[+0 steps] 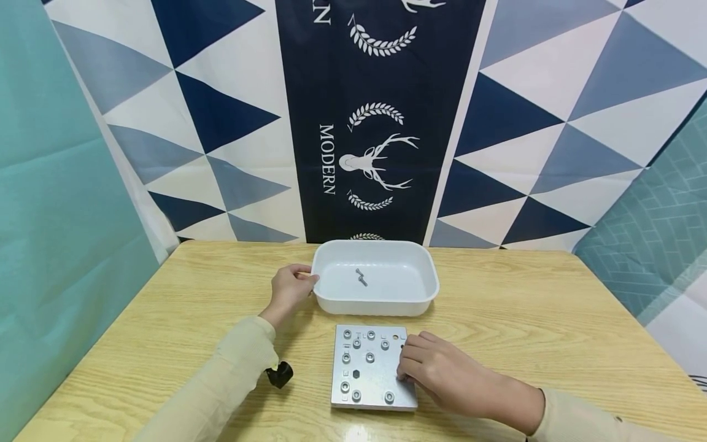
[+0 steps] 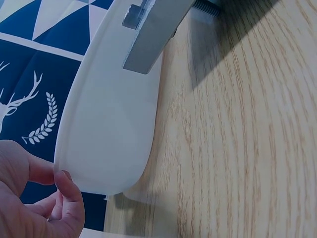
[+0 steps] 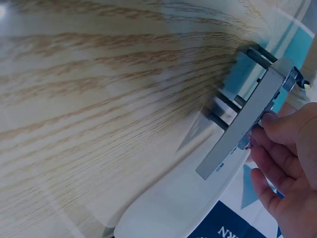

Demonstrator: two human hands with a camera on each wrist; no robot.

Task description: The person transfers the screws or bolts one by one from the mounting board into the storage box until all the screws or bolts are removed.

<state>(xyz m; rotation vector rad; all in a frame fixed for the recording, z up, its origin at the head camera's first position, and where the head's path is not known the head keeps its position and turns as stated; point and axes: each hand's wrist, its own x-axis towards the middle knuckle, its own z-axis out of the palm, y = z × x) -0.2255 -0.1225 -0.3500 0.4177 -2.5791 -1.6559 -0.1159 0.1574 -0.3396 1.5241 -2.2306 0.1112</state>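
Note:
My left hand pinches the left rim of a white plastic tray, thumb and fingers on its edge. Two small screws lie on the tray floor. In front of it sits a square silver metal plate holding several socket head screws. My right hand is at the plate's right side, its curled thumb and fingers around a screw mostly hidden by them. In the right wrist view, threaded shanks stick out below the plate, and the thumb rests close over its top face.
The wooden table extends to both sides. A patterned cloth hangs right behind the tray. Black wrist gear shows by the left sleeve. The plate has a dark hexagonal hole and an unfilled hole near its far edge.

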